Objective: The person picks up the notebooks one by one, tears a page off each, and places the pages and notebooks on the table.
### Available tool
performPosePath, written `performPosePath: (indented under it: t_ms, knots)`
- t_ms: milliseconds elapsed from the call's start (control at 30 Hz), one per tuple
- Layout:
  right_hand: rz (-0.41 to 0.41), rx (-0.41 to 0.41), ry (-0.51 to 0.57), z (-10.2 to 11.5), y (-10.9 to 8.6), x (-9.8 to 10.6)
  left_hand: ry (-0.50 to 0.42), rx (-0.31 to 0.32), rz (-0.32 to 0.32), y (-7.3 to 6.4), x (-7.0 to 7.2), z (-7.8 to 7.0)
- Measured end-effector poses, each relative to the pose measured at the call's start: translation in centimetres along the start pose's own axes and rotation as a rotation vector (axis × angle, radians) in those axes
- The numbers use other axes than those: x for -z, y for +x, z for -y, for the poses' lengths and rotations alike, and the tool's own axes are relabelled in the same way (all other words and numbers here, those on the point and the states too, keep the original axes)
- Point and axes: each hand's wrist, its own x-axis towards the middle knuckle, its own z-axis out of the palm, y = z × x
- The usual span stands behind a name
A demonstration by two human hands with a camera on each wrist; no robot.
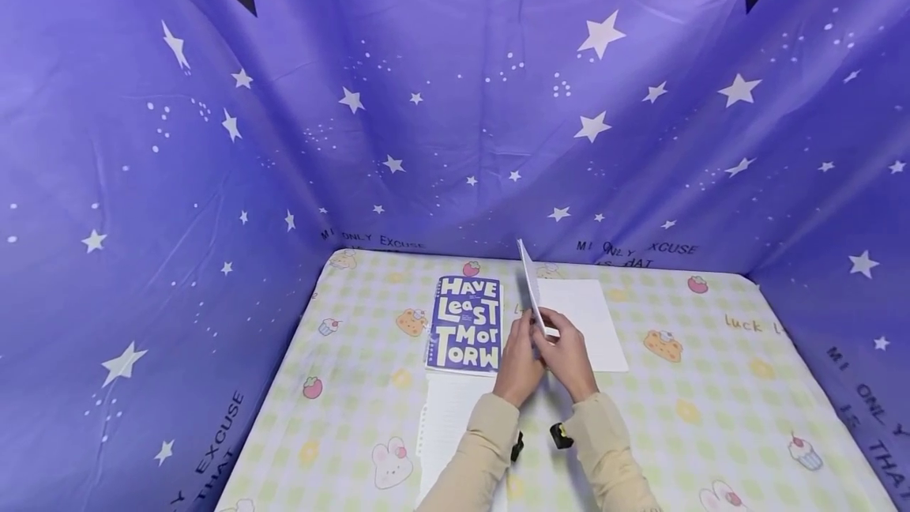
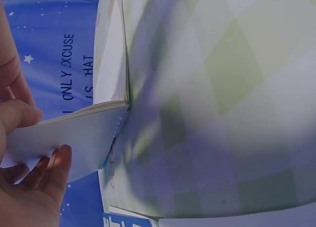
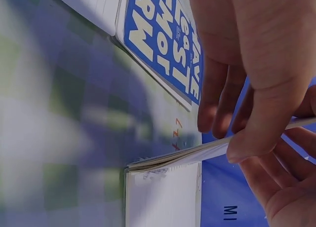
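Observation:
A spiral-bound notebook [image 1: 586,326] lies on the table with its right part flat. Its cover and pages [image 1: 529,283] stand raised almost upright along the binding. My left hand [image 1: 517,360] pinches the near edge of the raised part; in the left wrist view its thumb and fingers [image 2: 59,160] lie on opposite faces. From the right, my right hand [image 1: 571,350] holds that same edge, its grip partly hidden by the sheets. In the right wrist view the fingers of both hands crowd around the raised pages [image 3: 197,153].
Left of the hands lies a blue notebook [image 1: 465,322] with large white lettering. A lined white sheet [image 1: 451,425] extends below it, partly under the left sleeve. The table [image 1: 682,457] has a checked cloth. Blue star-printed curtains [image 1: 462,101] surround it.

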Motion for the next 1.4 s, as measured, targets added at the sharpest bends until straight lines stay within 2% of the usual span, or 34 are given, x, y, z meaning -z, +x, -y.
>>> performPosePath:
  t_ms: [233,400,600,700,867,1100,1267,1400]
  knots:
    - [0.047,0.043,-0.039,-0.8,-0.3,-0.6,-0.054,0.011,0.000,-0.2,0.8,0.5]
    - [0.095,0.035,-0.082,-1.3,-0.5,-1.1,-0.105,0.036,0.013,-0.5,1.5,1.0]
    - [0.130,0.048,-0.087,-1.8,-0.6,-1.5,-0.210,0.058,0.076,-0.8,2.6,1.8]
    - [0.148,0.052,-0.116,-2.2,-0.8,-1.6,-0.213,0.072,0.102,-1.0,3.0,2.3]
    - [0.157,0.082,-0.141,-3.0,-1.2,-1.8,-0.184,0.081,0.099,-1.2,3.5,2.8]
    - [0.170,0.078,-0.166,-3.3,-1.2,-2.0,-0.338,0.065,0.116,-1.5,4.2,3.3]
    - [0.205,0.049,-0.188,-3.7,-1.1,-2.2,-0.383,0.085,0.116,-1.9,4.5,3.7]
    - [0.219,0.051,-0.201,-4.0,-1.3,-2.3,-0.372,0.111,0.102,-2.1,4.6,4.1]
